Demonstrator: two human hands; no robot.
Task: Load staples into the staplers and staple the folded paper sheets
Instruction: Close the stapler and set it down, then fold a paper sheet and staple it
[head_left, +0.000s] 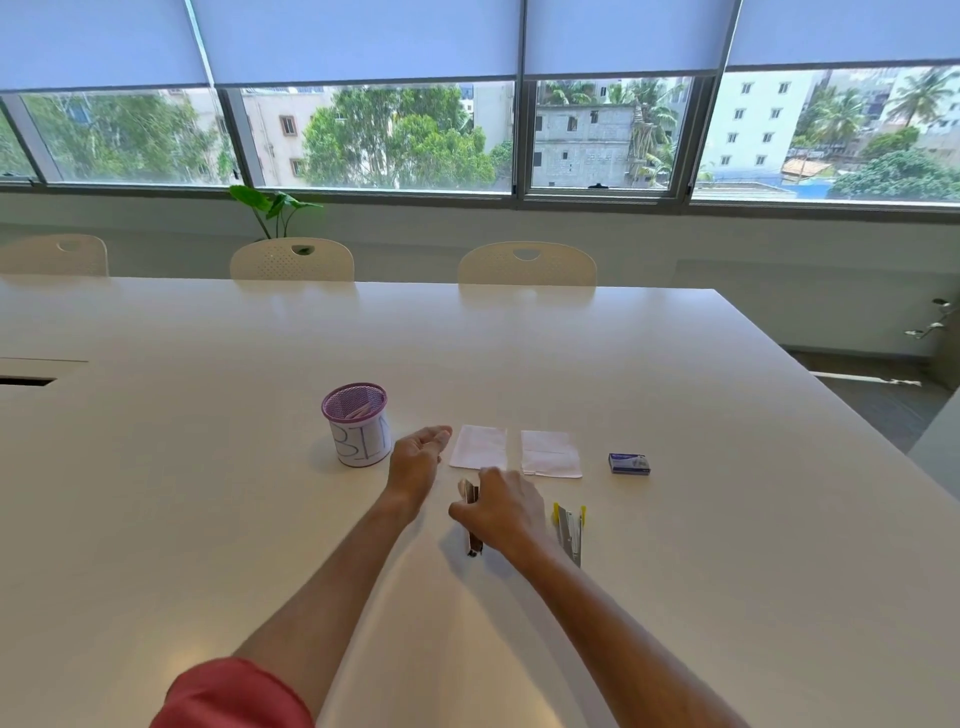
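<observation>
Your right hand (501, 512) curls over dark metal stapler (472, 519) lying on white worktop (675, 519), just below two folded white paper sheets (479, 447). Left hand (418, 457) open, holds nothing. Lift stapler by body; fetch small blue staple box (629, 463) next.

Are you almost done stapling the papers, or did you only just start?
Only just starting, it looks like. Done: nothing clearly; I can't see a staple on either folded paper, and the staple box looks closed. In hand: the right hand grips the dark stapler, while the left hand hovers open near the papers. Left: the yellow stapler lies untouched, then loading both and stapling.
</observation>
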